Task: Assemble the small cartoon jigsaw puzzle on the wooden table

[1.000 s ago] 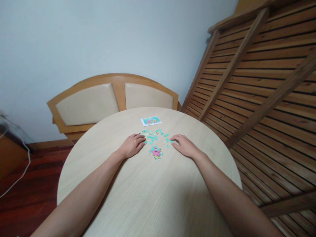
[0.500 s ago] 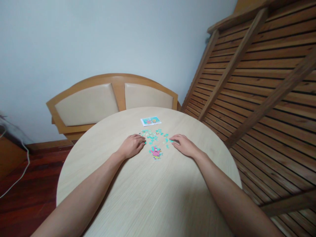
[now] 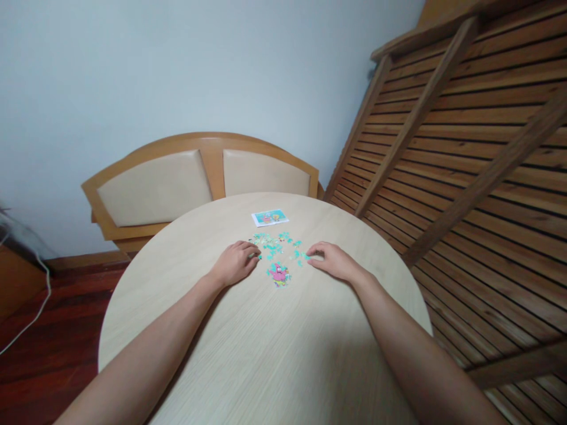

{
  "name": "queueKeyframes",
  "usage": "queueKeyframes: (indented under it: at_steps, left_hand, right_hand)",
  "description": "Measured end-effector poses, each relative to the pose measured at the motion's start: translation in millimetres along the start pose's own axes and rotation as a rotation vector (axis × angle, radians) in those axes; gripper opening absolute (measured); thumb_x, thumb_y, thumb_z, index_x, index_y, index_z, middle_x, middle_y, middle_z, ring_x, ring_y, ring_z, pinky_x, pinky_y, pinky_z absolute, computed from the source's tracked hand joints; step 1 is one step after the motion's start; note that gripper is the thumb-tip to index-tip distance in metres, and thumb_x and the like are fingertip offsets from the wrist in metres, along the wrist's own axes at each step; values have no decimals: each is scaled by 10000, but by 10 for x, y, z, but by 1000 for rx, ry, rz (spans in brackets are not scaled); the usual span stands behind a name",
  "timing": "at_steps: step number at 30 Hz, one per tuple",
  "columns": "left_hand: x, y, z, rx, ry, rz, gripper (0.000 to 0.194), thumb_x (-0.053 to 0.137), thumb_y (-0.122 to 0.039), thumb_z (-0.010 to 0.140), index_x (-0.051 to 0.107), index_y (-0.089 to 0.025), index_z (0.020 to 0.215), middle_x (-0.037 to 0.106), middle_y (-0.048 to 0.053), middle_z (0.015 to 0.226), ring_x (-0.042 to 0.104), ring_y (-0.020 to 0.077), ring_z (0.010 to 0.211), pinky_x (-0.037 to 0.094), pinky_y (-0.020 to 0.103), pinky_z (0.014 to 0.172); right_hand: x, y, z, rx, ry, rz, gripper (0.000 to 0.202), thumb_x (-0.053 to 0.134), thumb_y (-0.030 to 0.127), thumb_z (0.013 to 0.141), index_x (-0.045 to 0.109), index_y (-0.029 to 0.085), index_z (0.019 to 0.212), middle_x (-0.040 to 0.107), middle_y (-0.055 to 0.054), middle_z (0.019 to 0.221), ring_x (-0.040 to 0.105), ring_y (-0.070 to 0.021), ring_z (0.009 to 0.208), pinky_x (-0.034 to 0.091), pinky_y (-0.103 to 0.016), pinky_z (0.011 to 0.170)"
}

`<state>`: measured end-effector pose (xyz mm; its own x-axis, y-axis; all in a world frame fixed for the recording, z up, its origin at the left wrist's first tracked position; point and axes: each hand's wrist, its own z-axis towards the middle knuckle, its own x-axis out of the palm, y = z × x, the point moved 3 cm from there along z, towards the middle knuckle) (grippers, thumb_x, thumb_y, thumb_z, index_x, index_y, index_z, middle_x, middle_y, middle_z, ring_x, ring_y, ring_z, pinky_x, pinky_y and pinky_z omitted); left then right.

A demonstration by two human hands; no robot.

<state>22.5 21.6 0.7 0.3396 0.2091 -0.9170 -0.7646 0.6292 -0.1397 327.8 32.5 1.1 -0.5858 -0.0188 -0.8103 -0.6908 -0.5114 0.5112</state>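
Loose teal puzzle pieces point(image 3: 272, 248) are scattered on the round table between my hands. Nearer to me lies a joined patch with a pink starfish figure point(image 3: 279, 274). At the left edge of the pieces rests my left hand point(image 3: 239, 261), its fingers curled over the tabletop; what they hold, if anything, is too small to make out. My right hand point(image 3: 330, 260) is at the right edge of the pieces, thumb and fingers apart, fingertips beside a small teal piece point(image 3: 305, 256).
Behind the pieces lies a picture card point(image 3: 270, 218) on the pale round table point(image 3: 248, 354). Past the table's far edge stands a padded headboard point(image 3: 155, 189). A slatted wooden frame point(image 3: 443, 165) leans at the right. A white cable point(image 3: 46, 289) hangs at the left.
My right hand has shifted slightly, and its thumb and fingers look a little further apart. The left hand's fingers have curled slightly more.
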Motion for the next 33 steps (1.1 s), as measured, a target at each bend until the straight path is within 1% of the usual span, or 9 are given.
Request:
queueKeyframes:
  at_steps: [5,8,12,15,18,21,24,28,33]
  left_hand:
    - [-20,-66,1,8,-22,-24,275,468,-315,976,702,-222,1087,695,73,1180,615,247,1103,479,428,1016]
    - [-30,-125,3,13,-30,-23,277,470,-325,983,700,-212,1087,695,73,1171,616,248,1092,485,419,1000]
    - [-24,-240,3,85,-28,-74,322,502,-397,981,671,-203,1175,670,94,1224,597,252,1144,461,425,1041]
    - [-29,-355,-1,166,26,-117,384,507,-450,977,637,-213,1250,648,106,1262,570,262,1201,439,437,1074]
    - [-44,-445,-9,221,63,-156,397,506,-464,973,634,-224,1262,631,110,1283,554,270,1228,425,441,1088]
    - [-34,-479,-21,270,83,-189,393,523,-448,962,638,-223,1263,621,118,1293,561,273,1220,418,439,1089]
    - [-13,-471,-28,305,95,-211,387,547,-437,949,643,-219,1253,631,122,1275,578,272,1194,426,440,1076]
    - [-27,-489,-34,350,99,-227,378,567,-430,945,650,-197,1231,645,124,1247,593,266,1169,438,437,1062]
    - [-47,-526,-31,352,98,-241,345,563,-410,952,660,-196,1204,658,121,1227,610,255,1144,451,412,1049]
  right_hand:
    - [-25,-14,-21,-26,49,53,82,734,256,795,752,202,855,688,-81,1120,662,-219,1041,472,-363,998]
    - [-29,-9,-26,-26,63,76,101,741,277,789,738,196,848,679,-85,1139,655,-221,1056,463,-370,1014]
    - [-50,-24,-28,-32,19,58,226,749,280,776,705,189,979,687,-85,1129,648,-224,1053,470,-382,1020]
    - [-71,-84,-34,-2,18,10,332,732,274,792,693,179,1108,683,-109,1180,639,-246,1105,469,-402,1038]
    - [-92,-153,-32,25,11,-38,325,663,249,847,700,173,1160,692,-124,1212,640,-263,1134,463,-422,1055]
    - [-101,-194,-16,33,-17,-92,271,630,241,870,734,167,1109,715,-129,1155,659,-268,1084,479,-417,1023]
    - [-91,-217,0,47,-21,-136,223,639,258,867,754,170,1036,727,-115,1072,667,-251,1018,492,-375,968]
    - [-92,-261,1,128,-40,-216,178,682,327,838,738,177,916,720,-86,984,654,-224,941,480,-324,883]
    - [-130,-268,-17,245,-39,-308,301,685,479,825,690,193,729,703,-73,869,629,-204,806,445,-293,728]
